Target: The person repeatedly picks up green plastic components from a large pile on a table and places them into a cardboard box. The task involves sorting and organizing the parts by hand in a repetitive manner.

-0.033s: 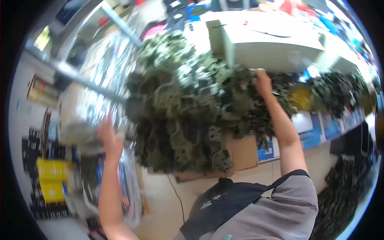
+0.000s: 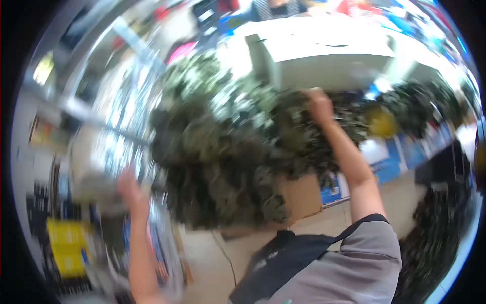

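Observation:
A large heap of dark green pieces with cut-out holes [image 2: 217, 152], fabric-like, spreads in front of me. At its far right edge is my right hand [image 2: 320, 105], its fingers curled in; what they hold, if anything, is hidden. My left hand [image 2: 132, 190] is off the heap's left side, blurred, with fingers stretched out and nothing visible in it. Close to that hand stands a shiny clear-plastic-wrapped stack [image 2: 119, 111]. Under the heap's near edge shows a brown cardboard piece [image 2: 302, 197].
A pale box-like panel [image 2: 324, 71] stands behind the heap. More dark green material [image 2: 425, 109] lies to the right, near a yellow object [image 2: 381, 122]. Yellow boxes [image 2: 66, 245] sit at lower left. A metal frame [image 2: 76, 107] crosses upper left. A cable [image 2: 226, 253] runs along the floor.
The whole view has shifted slightly and blurred. My left hand has moved down, nearer to me. My right hand stays by the heap's far right edge.

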A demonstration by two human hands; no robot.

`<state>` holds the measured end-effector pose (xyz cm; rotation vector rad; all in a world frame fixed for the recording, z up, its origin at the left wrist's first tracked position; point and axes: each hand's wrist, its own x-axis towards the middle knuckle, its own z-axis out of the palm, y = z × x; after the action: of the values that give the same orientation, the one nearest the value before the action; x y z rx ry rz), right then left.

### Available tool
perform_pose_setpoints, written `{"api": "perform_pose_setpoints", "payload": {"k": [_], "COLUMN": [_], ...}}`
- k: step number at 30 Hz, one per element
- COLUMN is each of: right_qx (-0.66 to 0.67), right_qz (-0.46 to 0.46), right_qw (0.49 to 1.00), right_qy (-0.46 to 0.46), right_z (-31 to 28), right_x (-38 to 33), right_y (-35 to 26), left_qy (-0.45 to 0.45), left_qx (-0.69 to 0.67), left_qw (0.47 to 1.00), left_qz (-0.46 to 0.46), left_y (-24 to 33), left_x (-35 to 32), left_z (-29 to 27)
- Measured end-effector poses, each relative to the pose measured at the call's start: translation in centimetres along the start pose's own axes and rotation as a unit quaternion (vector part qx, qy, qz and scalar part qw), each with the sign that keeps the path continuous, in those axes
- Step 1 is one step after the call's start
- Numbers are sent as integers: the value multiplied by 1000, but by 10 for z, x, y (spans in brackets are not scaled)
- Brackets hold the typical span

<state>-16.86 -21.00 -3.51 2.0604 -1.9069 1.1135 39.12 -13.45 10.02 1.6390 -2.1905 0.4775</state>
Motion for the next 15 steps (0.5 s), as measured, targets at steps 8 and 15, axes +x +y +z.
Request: {"api": "perform_pose_setpoints", "payload": {"k": [8,15], "right_qx": [-47,101], "right_qz": [196,252], "right_qw": [972,938], "right_qy": [-123,-215], "right_z": [-30,-7], "right_x": [20,-4], "right_y": [-110,-194], "left_qy": [3,-61], "left_qx": [-4,-132], "left_qw": [997,953], "left_qz": [-71,-265], "left_y": [-73,-255], "left_x": [-91,-272], "left_z": [-4,-27]}}
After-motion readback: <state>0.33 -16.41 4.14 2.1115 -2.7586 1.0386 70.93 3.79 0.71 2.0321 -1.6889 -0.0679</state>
